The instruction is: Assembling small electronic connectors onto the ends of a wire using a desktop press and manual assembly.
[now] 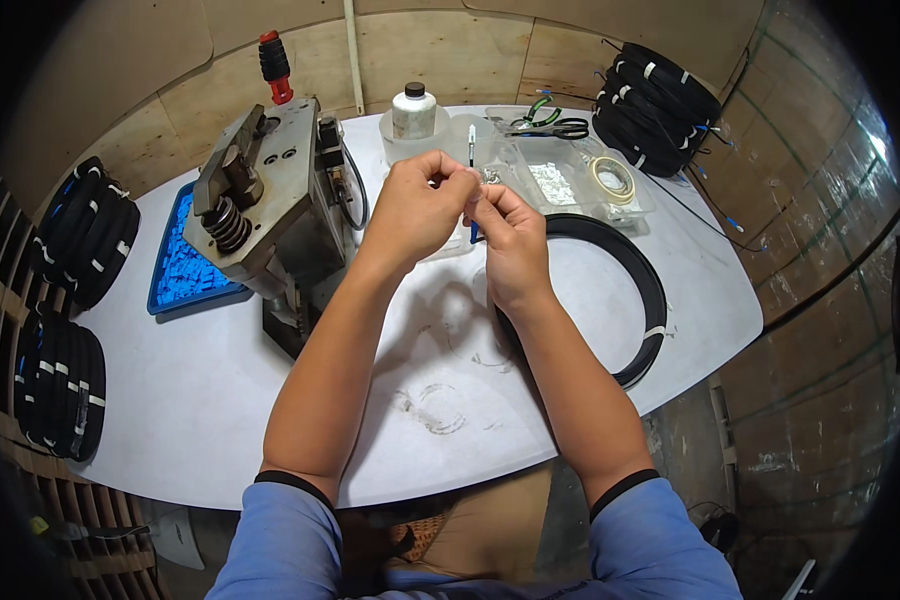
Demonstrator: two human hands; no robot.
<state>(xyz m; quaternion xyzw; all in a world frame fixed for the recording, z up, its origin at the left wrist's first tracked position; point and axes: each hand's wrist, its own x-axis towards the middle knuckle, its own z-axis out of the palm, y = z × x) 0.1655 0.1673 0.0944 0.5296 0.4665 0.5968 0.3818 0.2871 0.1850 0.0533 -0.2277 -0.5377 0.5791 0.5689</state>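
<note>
Above the middle of the white table, my left hand [418,208] and my right hand [513,238] meet, with thumbs and fingers pinched close together. A thin dark cable end with a white tip [472,132] sticks up between the fingertips. Just below them, a short blue piece [474,232] shows beside my right hand; whether it belongs to the same cable is hidden. Under and beside my right forearm lies a large coil of black cable [654,290], bound with white tape.
On the left stands a metal press [285,190] with a red-and-black handle, beside a blue tray [160,290] of blue pieces. At the back are a white bottle [414,112], clear bins [510,160], scissors [565,129] and a tape roll [612,180]. Black cable coils [655,105] sit on both sides.
</note>
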